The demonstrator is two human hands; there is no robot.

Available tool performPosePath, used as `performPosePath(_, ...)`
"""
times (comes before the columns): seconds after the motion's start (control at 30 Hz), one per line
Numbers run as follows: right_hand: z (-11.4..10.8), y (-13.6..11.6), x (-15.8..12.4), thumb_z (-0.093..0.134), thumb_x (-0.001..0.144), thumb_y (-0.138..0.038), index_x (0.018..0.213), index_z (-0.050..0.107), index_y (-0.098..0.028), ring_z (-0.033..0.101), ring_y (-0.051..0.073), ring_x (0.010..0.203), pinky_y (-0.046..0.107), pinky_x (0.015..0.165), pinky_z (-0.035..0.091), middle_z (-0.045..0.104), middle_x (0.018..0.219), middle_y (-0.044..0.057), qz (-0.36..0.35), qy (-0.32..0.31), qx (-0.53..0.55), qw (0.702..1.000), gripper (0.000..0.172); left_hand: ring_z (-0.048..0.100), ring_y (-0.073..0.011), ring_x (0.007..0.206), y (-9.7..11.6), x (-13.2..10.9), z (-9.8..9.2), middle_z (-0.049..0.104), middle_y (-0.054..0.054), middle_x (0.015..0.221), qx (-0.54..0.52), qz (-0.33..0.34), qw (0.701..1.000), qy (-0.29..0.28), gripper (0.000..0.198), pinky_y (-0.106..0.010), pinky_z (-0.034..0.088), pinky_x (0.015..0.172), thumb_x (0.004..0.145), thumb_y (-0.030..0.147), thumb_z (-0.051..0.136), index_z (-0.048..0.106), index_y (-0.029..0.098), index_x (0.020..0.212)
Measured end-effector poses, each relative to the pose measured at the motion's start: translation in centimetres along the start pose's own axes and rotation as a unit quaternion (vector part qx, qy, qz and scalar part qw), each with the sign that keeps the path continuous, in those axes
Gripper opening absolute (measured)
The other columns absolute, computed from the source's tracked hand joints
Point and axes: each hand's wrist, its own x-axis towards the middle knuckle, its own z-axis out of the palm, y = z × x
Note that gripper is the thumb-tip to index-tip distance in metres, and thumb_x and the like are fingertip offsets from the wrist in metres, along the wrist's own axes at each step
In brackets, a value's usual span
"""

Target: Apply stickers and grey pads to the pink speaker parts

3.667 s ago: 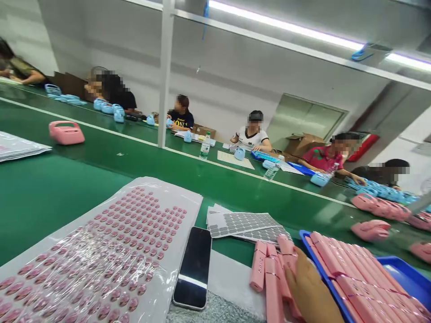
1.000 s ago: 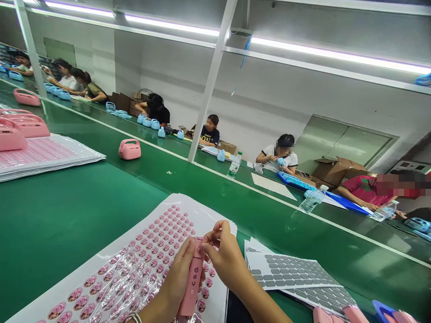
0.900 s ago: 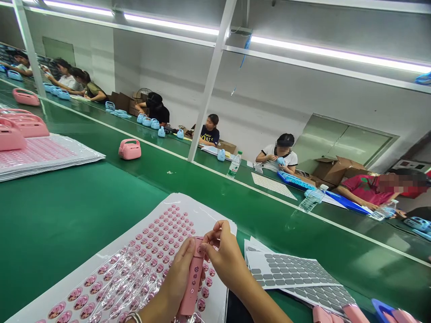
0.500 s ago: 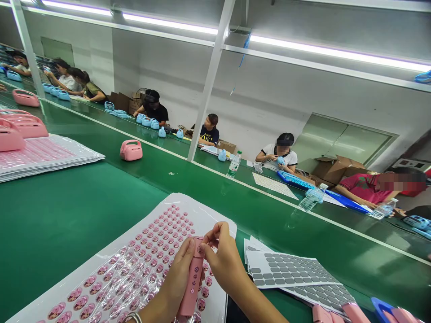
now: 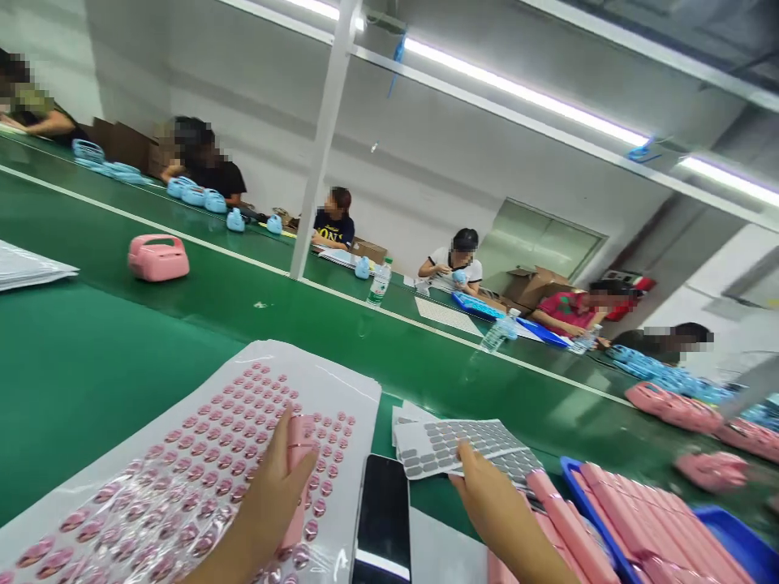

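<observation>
Curled snugly round the pink bar (image 5: 295, 526) over the sticker sheet (image 5: 346, 375), the left hand (image 5: 277, 478) probably does best keeping steady, light pressure; the bar's long axis runs away from the wearer, banded end far. The right hand's (image 5: 490, 491) half-bent fingers meet the grey-label sheets (image 5: 426, 442), pinch unclear.

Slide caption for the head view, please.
Left hand holds a pink bar over round pink stickers; right hand at gray-patterned sheets.

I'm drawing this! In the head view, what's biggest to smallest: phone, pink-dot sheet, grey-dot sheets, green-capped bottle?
Pink-dot sheet
Grey-dot sheets and phone: too alike to rank
Green-capped bottle
</observation>
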Motion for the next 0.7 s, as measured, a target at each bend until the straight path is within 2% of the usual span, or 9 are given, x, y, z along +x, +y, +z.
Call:
performPosePath(0.07, 1.1, 2.6, -1.7, 0.051, 0.079, -0.012, 0.093, 0.057, -0.018, 0.066, 0.029, 0.075, 0.036, 0.060, 0.046, 0.067, 0.082, 0.014, 0.055, -0.009, -0.089, 0.995, 0.016, 0.023, -0.0250, 0.133, -1.0, 0.5, 0.2, 0.022, -0.004, 0.147, 0.132, 0.081, 0.988, 0.014, 0.062, -0.047, 0.022, 0.107, 0.084, 0.039, 0.038, 0.017, 0.029, 0.141)
performPosePath(0.1, 1.6, 3.2, -2.4, 0.054, 0.078, -0.013, 0.092, 0.058, -0.019, 0.066, 0.031, 0.077, 0.037, 0.060, 0.046, 0.067, 0.084, 0.015, 0.070, -0.005, -0.107, 0.992, 0.016, 0.020, -0.0238, 0.134, -1.6, 0.7, 0.4, 0.022, -0.004, 0.147, 0.187, 0.111, 0.976, 0.016, 0.058, -0.047, 0.019, 0.109, 0.085, 0.036, 0.033, 0.020, 0.026, 0.141)
performPosePath(0.23, 3.2, 2.1, -4.3, 0.051, 0.077, -0.008, 0.107, 0.059, -0.013, 0.064, 0.032, 0.085, 0.039, 0.064, 0.049, 0.063, 0.099, 0.023, 0.070, 0.023, -0.177, 0.981, 0.031, 0.025, -0.0314, 0.130, -3.6, 1.1, 0.8, 0.031, -0.011, 0.141, 0.314, 0.180, 0.932, 0.011, 0.052, -0.053, 0.026, 0.104, 0.084, 0.033, 0.031, 0.040, 0.020, 0.134)
performPosePath(0.33, 4.3, 0.6, -4.9, 0.042, 0.075, 0.002, 0.122, 0.052, -0.010, 0.060, 0.035, 0.099, 0.043, 0.070, 0.050, 0.056, 0.114, 0.029, 0.042, 0.035, -0.248, 0.967, 0.050, 0.023, -0.0320, 0.129, -3.8, 0.7, 1.0, 0.035, -0.011, 0.139, 0.348, 0.250, 0.903, 0.036, 0.046, -0.055, 0.025, 0.103, 0.086, 0.032, 0.030, 0.052, 0.018, 0.124)
performPosePath(0.4, 5.0, 0.5, -5.1, 0.039, 0.072, 0.007, 0.122, 0.053, -0.014, 0.063, 0.035, 0.093, 0.044, 0.069, 0.051, 0.053, 0.120, 0.028, 0.061, 0.042, -0.236, 0.969, 0.056, 0.023, -0.0296, 0.129, -3.2, 0.2, 1.0, 0.038, -0.012, 0.136, 0.328, 0.271, 0.903, 0.062, 0.044, -0.055, 0.025, 0.103, 0.087, 0.031, 0.028, 0.056, 0.018, 0.118)
performPosePath(0.5, 5.1, 1.9, -5.2, 0.037, 0.072, 0.006, 0.110, 0.059, -0.016, 0.067, 0.027, 0.074, 0.035, 0.057, 0.051, 0.055, 0.117, 0.023, 0.099, 0.101, -0.079, 0.987, 0.050, 0.025, -0.0297, 0.126, -1.7, -0.5, 0.7, 0.044, -0.012, 0.129, 0.261, 0.260, 0.926, 0.083, 0.039, -0.056, 0.028, 0.099, 0.085, 0.035, 0.033, 0.060, 0.019, 0.108)
performPosePath(0.57, 4.2, 2.9, -5.1, 0.035, 0.077, -0.001, 0.106, 0.058, -0.016, 0.064, 0.028, 0.088, 0.032, 0.057, 0.051, 0.054, 0.115, 0.019, 0.087, 0.147, 0.014, 0.985, 0.040, 0.032, -0.0302, 0.120, -0.7, -1.1, 0.3, 0.047, -0.009, 0.124, 0.192, 0.249, 0.945, 0.089, 0.034, -0.053, 0.032, 0.096, 0.084, 0.039, 0.037, 0.061, 0.023, 0.101)
performPosePath(0.63, 2.8, 2.6, -5.0, 0.031, 0.083, -0.010, 0.111, 0.051, -0.018, 0.058, 0.027, 0.101, 0.032, 0.065, 0.052, 0.052, 0.114, 0.016, 0.059, 0.182, 0.066, 0.979, 0.035, 0.045, -0.0279, 0.107, 0.1, -1.6, 0.0, 0.054, -0.007, 0.113, 0.087, 0.203, 0.975, 0.039, 0.031, -0.047, 0.038, 0.089, 0.082, 0.043, 0.043, 0.061, 0.024, 0.098)
performPosePath(0.7, 1.4, 0.3, -4.9, 0.027, 0.086, -0.016, 0.117, 0.041, -0.019, 0.057, 0.024, 0.098, 0.034, 0.073, 0.052, 0.049, 0.113, 0.014, 0.020, 0.227, 0.133, 0.965, 0.034, 0.055, -0.0245, 0.089, 0.6, -1.9, -0.2, 0.060, -0.007, 0.098, -0.030, 0.129, 0.989, -0.067, 0.034, -0.040, 0.044, 0.077, 0.080, 0.048, 0.049, 0.062, 0.021, 0.098)
